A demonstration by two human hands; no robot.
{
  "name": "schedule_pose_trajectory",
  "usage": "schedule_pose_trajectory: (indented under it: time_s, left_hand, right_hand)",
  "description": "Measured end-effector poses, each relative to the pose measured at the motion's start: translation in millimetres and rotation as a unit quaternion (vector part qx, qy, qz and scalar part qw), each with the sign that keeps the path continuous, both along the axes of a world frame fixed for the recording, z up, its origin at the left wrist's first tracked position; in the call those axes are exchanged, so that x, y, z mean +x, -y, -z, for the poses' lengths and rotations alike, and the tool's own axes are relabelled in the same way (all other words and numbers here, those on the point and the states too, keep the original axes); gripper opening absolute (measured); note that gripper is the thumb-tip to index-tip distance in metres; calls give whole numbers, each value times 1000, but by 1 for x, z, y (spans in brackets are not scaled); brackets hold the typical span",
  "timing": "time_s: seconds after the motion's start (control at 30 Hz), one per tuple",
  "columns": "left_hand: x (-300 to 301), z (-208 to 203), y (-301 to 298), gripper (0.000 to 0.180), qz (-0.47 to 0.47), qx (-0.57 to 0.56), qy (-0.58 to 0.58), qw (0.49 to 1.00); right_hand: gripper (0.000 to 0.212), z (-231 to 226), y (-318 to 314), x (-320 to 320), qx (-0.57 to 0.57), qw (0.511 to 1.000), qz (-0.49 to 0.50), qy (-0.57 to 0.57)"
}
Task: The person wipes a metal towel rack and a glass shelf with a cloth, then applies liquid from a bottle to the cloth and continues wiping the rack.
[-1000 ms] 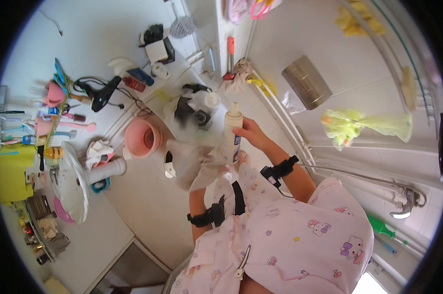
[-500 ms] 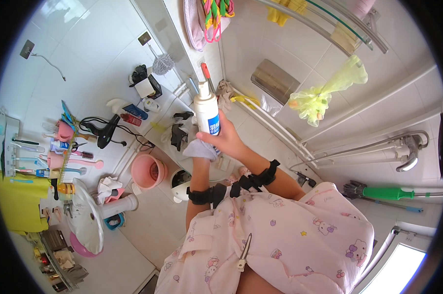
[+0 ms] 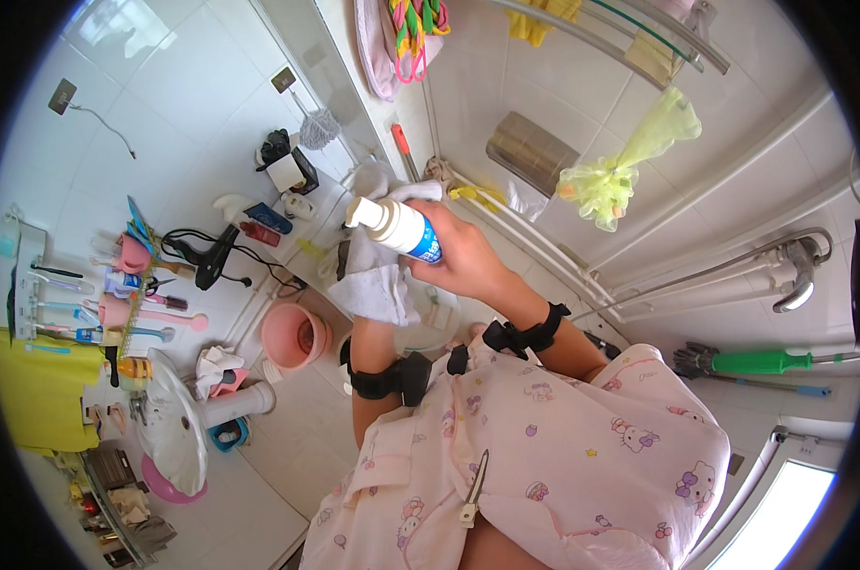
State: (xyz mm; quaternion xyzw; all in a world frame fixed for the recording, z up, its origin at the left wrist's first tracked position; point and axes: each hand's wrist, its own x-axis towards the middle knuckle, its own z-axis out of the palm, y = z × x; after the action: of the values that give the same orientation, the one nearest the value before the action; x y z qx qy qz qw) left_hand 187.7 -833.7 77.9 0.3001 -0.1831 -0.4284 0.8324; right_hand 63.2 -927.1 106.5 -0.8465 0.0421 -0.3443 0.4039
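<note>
My right hand (image 3: 463, 249) is wrapped round a white pump bottle (image 3: 399, 226) with a blue label, tilted so its pump head points left. A grey cloth (image 3: 378, 293) covers my left hand, leaving the wrist (image 3: 373, 332) bare below it. The cloth reaches up behind the bottle, close under the pump. Its folds hide the fingers of my left hand, so their grip does not show. Whether the pump touches the cloth I cannot tell.
Left of my arms stand a pink bucket (image 3: 292, 337) and a white washbasin (image 3: 173, 423). A black hair dryer (image 3: 216, 256) and bottles lie near the wall. A green-handled brush (image 3: 763, 361) and a shower tap (image 3: 799, 275) are at right.
My right hand has tipped the bottle from upright to leaning left. The grey cloth on my left hand has risen and spread out beside and behind the bottle.
</note>
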Motion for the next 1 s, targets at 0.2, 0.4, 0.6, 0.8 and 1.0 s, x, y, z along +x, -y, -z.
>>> schedule_pose_trajectory:
  time_s: [0.2, 0.4, 0.6, 0.8, 1.0]
  left_hand:
    - [-31, 0, -55, 17, -121, 192, 38, 973]
    - [-42, 15, -92, 16, -100, 260, 145, 949]
    - [-44, 16, -92, 15, -100, 258, 173, 945]
    - [-40, 17, -89, 14, -101, 256, 173, 946]
    - [-39, 19, -96, 13, -96, 302, 204, 926]
  right_hand:
    - [59, -9, -4, -7, -78, 997, 22, -19]
    - [56, -10, -1, -7, -41, 997, -50, -40]
    - [52, 1, 6, -1, 107, 969, -214, -66]
    - [48, 10, 6, 2, 233, 912, -323, -97]
    - [49, 14, 8, 5, 403, 775, -443, -200]
